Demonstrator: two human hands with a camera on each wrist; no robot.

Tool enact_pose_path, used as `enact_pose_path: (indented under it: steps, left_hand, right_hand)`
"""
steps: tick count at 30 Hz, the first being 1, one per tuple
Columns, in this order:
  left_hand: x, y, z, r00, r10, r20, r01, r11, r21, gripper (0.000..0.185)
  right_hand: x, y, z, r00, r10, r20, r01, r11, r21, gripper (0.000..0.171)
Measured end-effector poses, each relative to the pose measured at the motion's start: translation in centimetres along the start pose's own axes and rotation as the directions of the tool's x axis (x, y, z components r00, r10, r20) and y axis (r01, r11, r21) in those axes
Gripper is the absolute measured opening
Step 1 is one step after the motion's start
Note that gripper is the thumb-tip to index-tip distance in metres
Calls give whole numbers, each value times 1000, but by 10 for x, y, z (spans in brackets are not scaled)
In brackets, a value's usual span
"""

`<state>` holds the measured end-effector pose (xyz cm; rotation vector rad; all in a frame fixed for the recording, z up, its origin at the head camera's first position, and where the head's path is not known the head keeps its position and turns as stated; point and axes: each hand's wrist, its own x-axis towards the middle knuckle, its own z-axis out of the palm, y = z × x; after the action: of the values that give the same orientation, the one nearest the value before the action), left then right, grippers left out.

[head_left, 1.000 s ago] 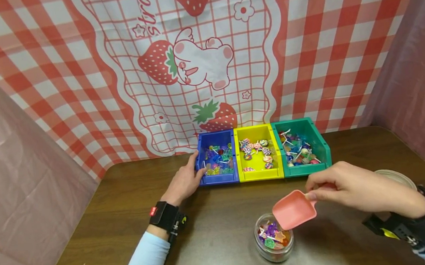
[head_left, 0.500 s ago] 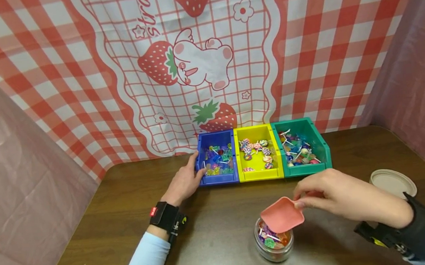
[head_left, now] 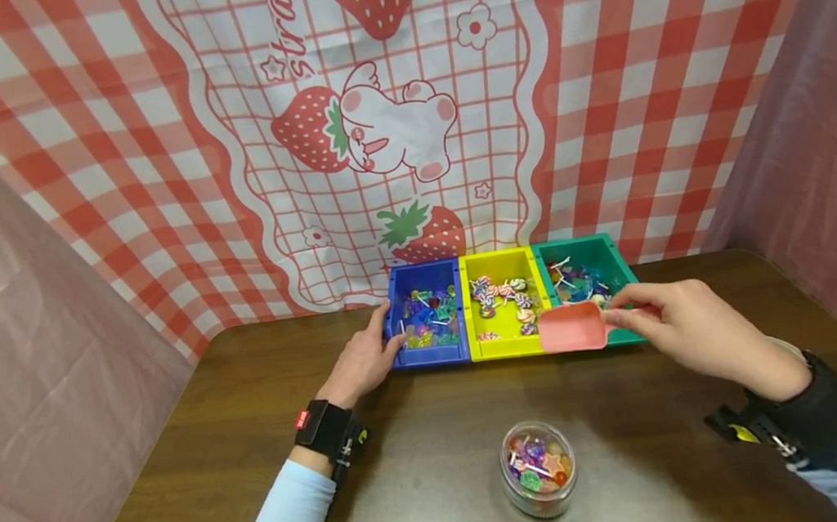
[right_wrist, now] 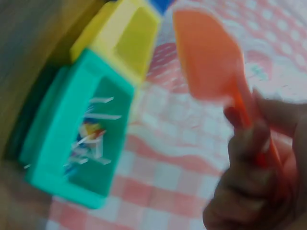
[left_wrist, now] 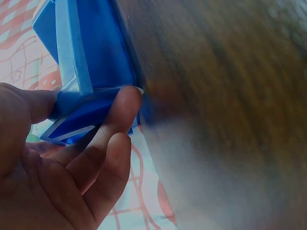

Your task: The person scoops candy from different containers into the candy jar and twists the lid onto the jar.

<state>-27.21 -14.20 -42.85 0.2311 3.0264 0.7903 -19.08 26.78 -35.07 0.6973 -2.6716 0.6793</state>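
My right hand point(head_left: 618, 315) pinches the handle of a pink scoop point(head_left: 574, 327), held in the air over the front edges of the yellow bin point(head_left: 502, 344) and the green bin point(head_left: 613, 255). In the blurred right wrist view the scoop point(right_wrist: 208, 57) points towards the yellow bin point(right_wrist: 122, 40), with the green bin point(right_wrist: 72, 139) and its lollipops below it. My left hand point(head_left: 388, 326) grips the left front corner of the blue bin point(head_left: 429, 354). In the left wrist view that bin's corner point(left_wrist: 91, 62) sits between thumb and fingers. A small clear jar point(head_left: 539, 466) of mixed candies stands uncovered on the table.
The three bins stand in a row against the red checked strawberry backdrop point(head_left: 408, 131). All three hold coloured candies. The brown table point(head_left: 417, 425) stretches between the bins and the jar. Pink cloth walls close in the left and right sides.
My right hand has lifted the scoop off the jar's mouth and carried it up and back to the front of the yellow and green bins. The left hand has stayed on the blue bin.
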Motion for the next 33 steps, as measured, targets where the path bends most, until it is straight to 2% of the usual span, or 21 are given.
enact_pose_path:
  steps: [3,6,10,14,21,23,26,29,33]
  left_hand:
    - [0,-1,1,1000,-4,2,4,1000,-2,69]
    - [0,-1,2,1000,-10,3,10,1000,-8,69]
    - [0,0,2,1000,-14,7,14,1000,-12,69]
    - [-1,0,2,1000,-19,12,20,1000,-15,69]
    - [-2,0,2,999,-38,25,39,999,-18,70]
    - [-2,0,1,999,-36,20,37,999,-23,70]
    - [-1,-1,1,999,-29,14,30,999,-25,70]
    - [-1,-1,1,1000,-23,16,23,1000,-21,70]
    - [-1,-1,-1,1000,-16,10,16,1000,-26,69]
  right_hand:
    - [9,17,4,995,94,-37,-96,994,-53,20]
    - [20,31,5,989,130,-77,-138,983,-118,28]
    - [31,45,6,983,131,-127,-155,966,-207,30]
    - [38,53,10,981,139,-135,-172,946,-276,27]
    - [48,45,24,981,72,-183,-139,913,-385,24]
    - [52,44,28,983,62,-171,-128,902,-412,22]
    - [56,47,34,988,115,-108,-149,901,-407,20]
    - [58,51,38,977,209,-46,-211,908,-362,22]
    - [61,55,40,958,286,-25,-279,910,-307,27]
